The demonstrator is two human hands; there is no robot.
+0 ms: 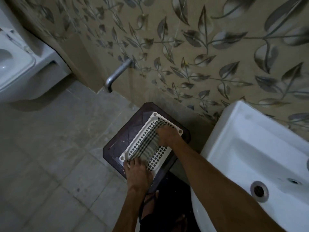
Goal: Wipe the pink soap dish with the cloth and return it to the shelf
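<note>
A green-and-white checked cloth lies folded lengthwise inside a white perforated plastic basket. The basket rests on a dark brown stool on the floor. My right hand grips the cloth's right edge near the far end of the basket. At the near end, my left hand has its fingers curled over the cloth. No pink soap dish and no shelf are in view.
A white washbasin with its drain stands close on the right, beside my right forearm. A white toilet is at the far left. A metal pipe juts from the leaf-patterned tiled wall. Grey floor tiles surround the stool.
</note>
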